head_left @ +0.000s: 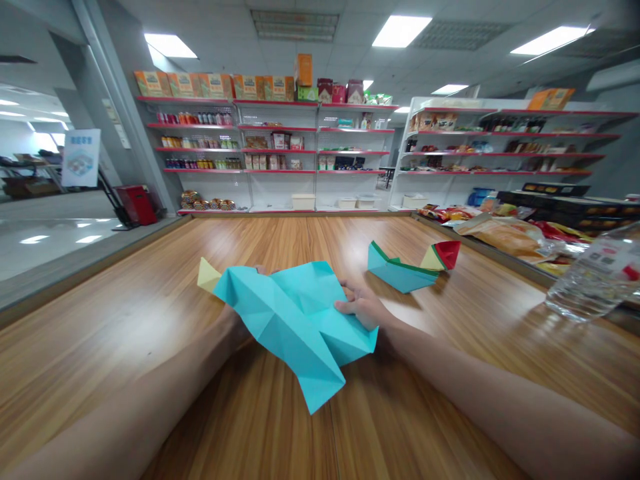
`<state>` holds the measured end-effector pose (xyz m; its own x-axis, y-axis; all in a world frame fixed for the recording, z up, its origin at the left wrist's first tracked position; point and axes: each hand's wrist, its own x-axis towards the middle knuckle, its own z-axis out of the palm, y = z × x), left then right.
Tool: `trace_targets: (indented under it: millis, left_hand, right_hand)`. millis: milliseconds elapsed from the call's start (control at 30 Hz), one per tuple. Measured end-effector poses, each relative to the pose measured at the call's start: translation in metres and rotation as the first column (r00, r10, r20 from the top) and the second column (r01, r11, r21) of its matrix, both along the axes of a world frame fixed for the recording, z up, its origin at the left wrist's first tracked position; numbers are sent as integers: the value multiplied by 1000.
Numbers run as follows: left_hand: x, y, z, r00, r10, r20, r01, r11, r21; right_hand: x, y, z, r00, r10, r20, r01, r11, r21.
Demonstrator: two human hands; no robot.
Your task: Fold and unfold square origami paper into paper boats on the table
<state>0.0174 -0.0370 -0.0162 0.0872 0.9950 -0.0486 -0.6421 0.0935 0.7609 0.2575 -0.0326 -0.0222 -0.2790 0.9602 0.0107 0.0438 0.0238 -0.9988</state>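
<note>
The right hand [364, 308] grips the blue paper [300, 313] at its right side, thumb on top and fingers at the far edge; the left hand [241, 325] is mostly hidden beneath the paper's left part, so its grip cannot be told. This one creased sheet, the landmark here, is held above the wooden counter [200, 413], partly opened, with folds across it. One yellow paper point [207, 275] sticks out at its left end; whether it is joined is unclear. To the right of the blue paper and beyond it stands one folded paper boat [405, 275], blue with green edges and a yellow and red end. Farther right of the sheet is one clear plastic bottle [593, 277]; its contents cannot be told. Beyond the sheet, past the counter, are shelves [280, 172] with four pale bins [303, 201] at the bottom, contents unclear, and seven orange boxes [215, 85] on top.
</note>
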Motion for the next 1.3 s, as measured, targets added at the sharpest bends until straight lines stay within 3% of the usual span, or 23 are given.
trace_targets:
  millis: [100, 233, 300, 400, 500, 667, 833, 967, 1167, 1300]
  left_hand:
    - [-1, -2, 8, 997, 6, 79, -5, 1000, -3]
    - [4, -10, 16, 967, -240, 90, 241, 971, 0]
    - [9, -12, 16, 958, -287, 32, 286, 958, 17]
    - [17, -13, 14, 958, -236, -162, 242, 970, 22]
    - [22, -13, 12, 933, -192, -306, 201, 980, -3]
    - [20, -11, 14, 929, -123, -348, 140, 990, 25]
    - [9, -2, 11, 972, -91, -216, 100, 995, 29]
    - [5, 3, 5, 974, -101, -204, 107, 994, 18]
    - [21, -9, 8, 986, -110, -124, 127, 982, 143]
    - [31, -27, 21, 962, -170, -213, 213, 956, 200]
  right_hand:
    - [2, 3, -2, 999, -47, -28, 48, 998, 35]
    - [10, 10, -10, 960, -276, -51, 281, 944, 173]
    - [14, 13, -15, 914, -406, 6, 391, 883, 260]
    - [16, 13, -19, 856, -503, 121, 427, 818, 386]
    - [14, 10, -20, 844, -514, 152, 397, 790, 467]
    - [12, 9, -17, 840, -528, 123, 424, 781, 458]
    - [13, 13, -11, 884, -466, -41, 458, 844, 280]
    - [14, 14, -9, 915, -381, -136, 397, 909, 126]
    - [13, 15, -11, 887, -429, -170, 461, 839, 288]
    - [5, 6, -10, 882, -440, -170, 471, 808, 354]
